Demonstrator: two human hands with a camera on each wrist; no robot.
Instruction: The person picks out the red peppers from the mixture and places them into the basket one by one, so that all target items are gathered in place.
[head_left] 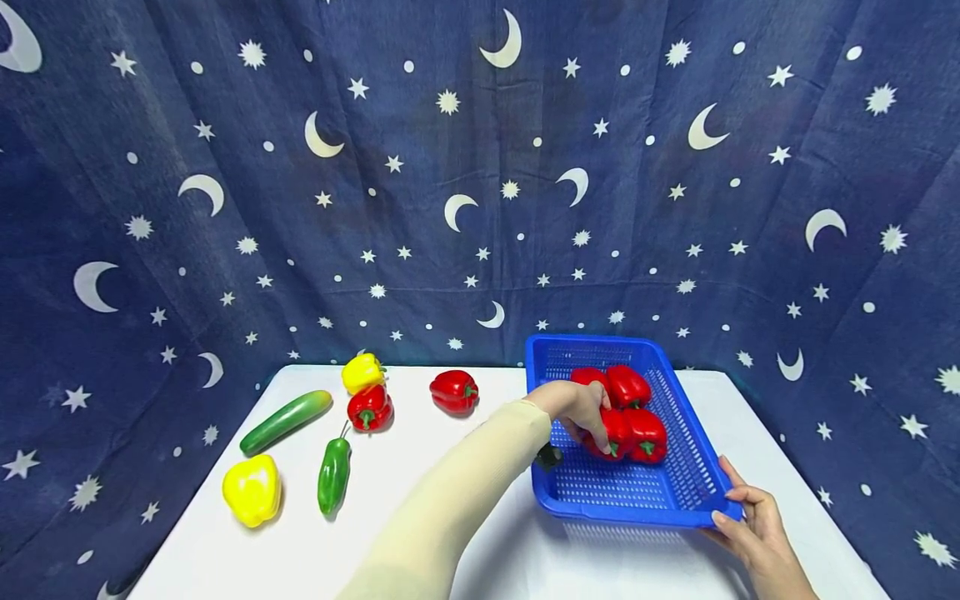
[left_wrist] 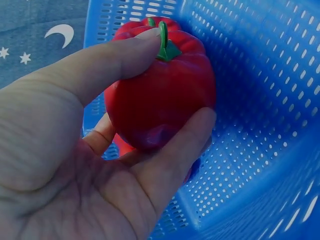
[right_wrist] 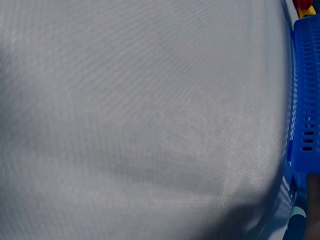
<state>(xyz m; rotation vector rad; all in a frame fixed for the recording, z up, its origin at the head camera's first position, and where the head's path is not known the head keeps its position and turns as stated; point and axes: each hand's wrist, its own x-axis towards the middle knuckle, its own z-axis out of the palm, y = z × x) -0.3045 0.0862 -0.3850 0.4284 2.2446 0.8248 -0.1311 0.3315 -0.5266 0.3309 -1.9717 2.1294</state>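
My left hand (head_left: pixel 581 410) reaches into a blue plastic basket (head_left: pixel 626 517) and grips a red bell pepper (left_wrist: pixel 160 95). In the left wrist view the thumb lies beside its green stem and the fingers curl round its underside. Other red bell peppers (head_left: pixel 628 386) sit close around it in the basket, partly hidden by the hand. At the basket's near right corner my right hand (head_left: pixel 757 525) holds the rim, thumb on top and fingers along the outer side. The right wrist view shows mostly white tablecloth, with the basket's wall at its right edge.
Left on the white table (head_left: pixel 420 475) lie a cucumber (head_left: pixel 286 422), a green chili pepper (head_left: pixel 333 475), two yellow bell peppers (head_left: pixel 253 490) and two more red ones (head_left: pixel 453 392). A dark blue curtain (head_left: pixel 420 208) with moons and stars stands behind.
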